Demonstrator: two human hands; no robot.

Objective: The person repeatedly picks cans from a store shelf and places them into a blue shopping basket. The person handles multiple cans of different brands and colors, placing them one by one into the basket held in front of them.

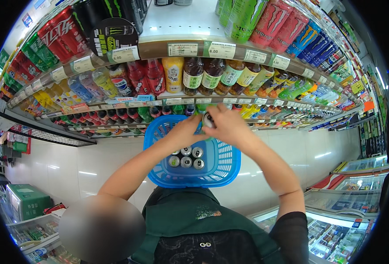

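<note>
A drink can (pixel 208 121) with a silver top and some green on its side is held between my two hands above a blue plastic basket (pixel 229 181). My right hand (pixel 229 125) grips the can from the right and top. My left hand (pixel 186 133) meets it from the left, its fingers partly hidden by the other hand and the can. Several cans (pixel 186 161) stand upright in rows at the left of the basket's floor, silver tops up; my left forearm covers part of the back row.
Ahead are shelves of bottled drinks (pixel 192 77), with green Monster cans (pixel 244 19) and pink ones (pixel 273 21) above. A brown shelf edge (pixel 155 49) carries price tags. Glass-topped freezers (pixel 339 227) stand at lower right, a green box (pixel 27 201) at lower left. Pale tiled floor (pixel 280 155) surrounds the basket.
</note>
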